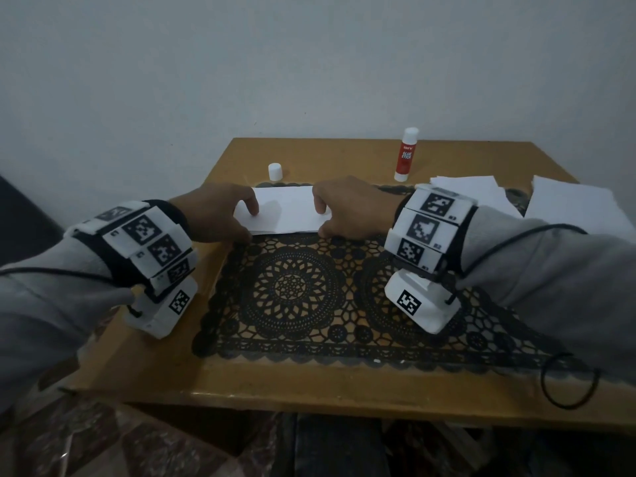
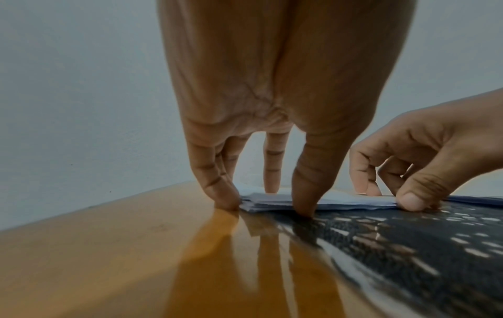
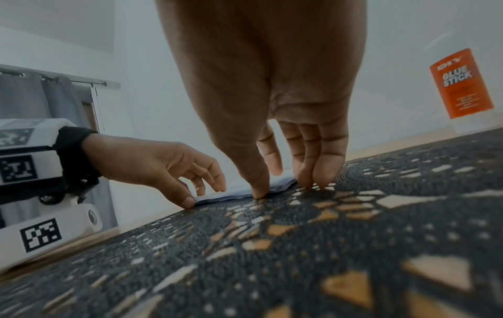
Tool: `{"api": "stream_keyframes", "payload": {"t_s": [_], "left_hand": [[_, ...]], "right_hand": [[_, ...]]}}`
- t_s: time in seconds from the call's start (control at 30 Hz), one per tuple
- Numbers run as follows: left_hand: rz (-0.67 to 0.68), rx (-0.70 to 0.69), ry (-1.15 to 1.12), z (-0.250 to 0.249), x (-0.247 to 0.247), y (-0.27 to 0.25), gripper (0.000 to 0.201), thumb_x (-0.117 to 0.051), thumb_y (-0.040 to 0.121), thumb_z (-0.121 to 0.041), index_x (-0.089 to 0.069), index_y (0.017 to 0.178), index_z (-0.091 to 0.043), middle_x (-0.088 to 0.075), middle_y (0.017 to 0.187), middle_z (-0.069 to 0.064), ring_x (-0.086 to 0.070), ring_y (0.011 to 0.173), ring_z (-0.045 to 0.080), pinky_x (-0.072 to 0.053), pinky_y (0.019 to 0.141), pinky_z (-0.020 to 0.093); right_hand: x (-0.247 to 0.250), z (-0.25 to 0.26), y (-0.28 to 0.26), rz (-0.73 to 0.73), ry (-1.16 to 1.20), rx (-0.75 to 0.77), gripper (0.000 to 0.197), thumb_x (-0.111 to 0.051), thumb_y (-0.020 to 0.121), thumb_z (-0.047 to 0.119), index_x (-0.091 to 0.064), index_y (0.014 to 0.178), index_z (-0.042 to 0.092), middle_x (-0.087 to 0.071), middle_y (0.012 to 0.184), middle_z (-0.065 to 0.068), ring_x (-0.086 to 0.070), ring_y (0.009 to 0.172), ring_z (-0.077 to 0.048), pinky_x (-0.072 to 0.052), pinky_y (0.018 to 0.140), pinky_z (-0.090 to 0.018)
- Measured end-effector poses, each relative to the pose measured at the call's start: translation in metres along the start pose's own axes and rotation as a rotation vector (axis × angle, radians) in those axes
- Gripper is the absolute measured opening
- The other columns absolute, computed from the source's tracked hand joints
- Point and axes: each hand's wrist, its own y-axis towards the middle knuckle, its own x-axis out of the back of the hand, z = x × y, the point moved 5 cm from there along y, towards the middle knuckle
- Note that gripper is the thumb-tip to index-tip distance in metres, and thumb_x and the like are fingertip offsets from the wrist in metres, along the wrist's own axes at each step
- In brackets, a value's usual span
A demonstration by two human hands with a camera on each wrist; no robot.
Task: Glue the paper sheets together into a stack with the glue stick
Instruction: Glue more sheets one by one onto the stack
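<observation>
Head view: one wooden table (image 1: 309,390) stands against a pale wall, and one black lace mat (image 1: 296,287) covers most of its top. On the far half of the mat lies one small paper stack (image 1: 289,210), its left end reaching past the mat's edge onto bare wood. At the table's right end lie loose paper sheets (image 1: 571,204) in two overlapping heaps; how many sheets they hold cannot be told. One glue stick (image 1: 406,154), uncapped, stands upright behind the stack toward the right, well apart from it, and its one white cap (image 1: 275,171) stands alone behind the stack's left end.

Two hands are at work, one at each end of the stack. The left hand (image 1: 220,215) stands arched over the left end, fingers bent downward: in the left wrist view its thumb (image 2: 304,193) presses against the near edge, the outer fingers meet the left edge, and one finger rests on top. The right hand (image 1: 354,211) brackets the right end the same way, thumb at the near edge, outer fingertips (image 3: 324,174) on the mat against the right edge, and a finger on top. Each hand pinches the stack's edges between thumb and fingers, the stack lying flat between them.
</observation>
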Motion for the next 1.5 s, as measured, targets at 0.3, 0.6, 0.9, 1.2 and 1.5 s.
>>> {"api": "stream_keyframes", "payload": {"t_s": [0.3, 0.6, 0.9, 1.2, 1.5], "left_hand": [[-0.012, 0.003, 0.026, -0.004, 0.000, -0.002, 0.037, -0.069, 0.084, -0.023, -0.055, 0.119, -0.023, -0.046, 0.106, 0.000, -0.045, 0.093, 0.017, -0.037, 0.080, 0.027], [-0.055, 0.046, 0.011, -0.003, -0.003, -0.008, 0.038, -0.069, 0.085, -0.025, -0.054, 0.119, -0.019, -0.043, 0.100, -0.002, -0.043, 0.092, 0.016, -0.037, 0.083, 0.028], [-0.221, -0.014, 0.042, -0.036, 0.005, -0.011, 0.045, -0.068, 0.083, -0.026, -0.051, 0.124, -0.017, -0.051, 0.119, 0.013, -0.050, 0.105, 0.028, -0.041, 0.089, 0.036], [-0.156, -0.520, 0.093, -0.207, -0.014, 0.010, 0.037, -0.056, 0.091, -0.023, -0.054, 0.127, -0.015, -0.055, 0.125, 0.006, -0.048, 0.115, 0.021, -0.039, 0.098, 0.033], [-0.055, -0.626, 0.386, -0.281, -0.054, 0.036, 0.045, -0.055, 0.091, -0.022, -0.046, 0.135, -0.012, -0.056, 0.127, 0.010, -0.052, 0.116, 0.026, -0.046, 0.098, 0.042]], "right_hand": [[0.000, 0.001, -0.002, -0.010, 0.004, 0.006, 0.035, -0.065, 0.091, 0.025, -0.051, 0.117, 0.007, -0.055, 0.120, -0.010, -0.050, 0.107, -0.025, -0.043, 0.083, -0.032], [-0.002, -0.006, -0.033, -0.018, 0.126, 0.073, 0.038, -0.066, 0.090, 0.027, -0.049, 0.120, 0.011, -0.058, 0.114, -0.005, -0.049, 0.095, -0.017, -0.039, 0.072, -0.027], [0.024, -0.094, -0.113, -0.193, 0.028, -0.110, 0.015, -0.058, 0.091, 0.028, -0.059, 0.084, 0.016, -0.061, 0.082, 0.002, -0.055, 0.077, -0.015, -0.046, 0.069, -0.032], [0.010, -0.159, -0.137, -0.135, -0.129, -0.286, 0.029, -0.049, 0.093, 0.021, -0.038, 0.067, 0.014, -0.045, 0.071, -0.003, -0.052, 0.076, -0.023, -0.040, 0.063, -0.031], [0.027, -0.176, -0.144, -0.376, -0.046, -0.441, 0.030, -0.051, 0.088, 0.019, -0.037, 0.062, 0.012, -0.043, 0.065, -0.002, -0.044, 0.060, -0.020, -0.030, 0.053, -0.029]]}}
